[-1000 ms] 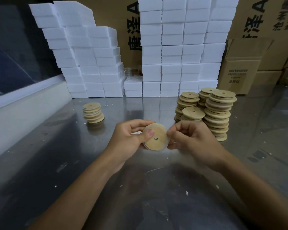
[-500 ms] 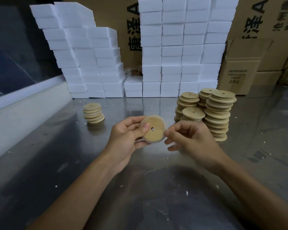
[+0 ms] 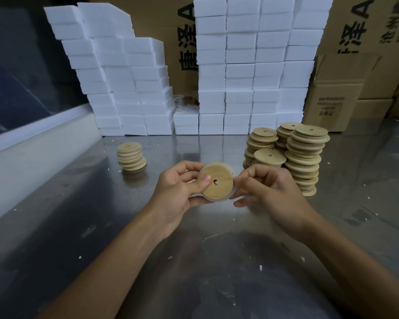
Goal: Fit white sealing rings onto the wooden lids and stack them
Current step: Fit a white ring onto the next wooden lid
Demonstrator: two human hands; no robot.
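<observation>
**Both hands hold one wooden lid above the bench**

Head view: the left hand (image 3: pixel 177 192) grips a round wooden lid (image 3: pixel 218 183) in the middle of the scene, held up off the steel bench (image 3: pixel 55 226). Its thumb lies across the lid's flat face, just left of the small centre hole, and its fingers curl behind. The right hand (image 3: pixel 270 194) pinches the right edge of the same lid, fingers curled. A pale white ring (image 3: pixel 217 199) shows as a thin band around the lid's lower and upper edge; how far it is seated cannot be told.

To the far left of the hands a short stack of lids (image 3: pixel 131 155) stands on the bench, well apart from them. To the right, just beyond the right hand, stand several taller stacks of lids (image 3: pixel 302 162), close together; the nearest is lower than the rest. Each top lid shows a small hole.

Along the far edge of the bench, white foam blocks (image 3: pixel 240 65) are piled in columns. Behind and to the right of them stand brown cardboard boxes (image 3: pixel 332 107) with printed lettering. Small white crumbs (image 3: pixel 260 267) lie scattered on the near bench.
</observation>
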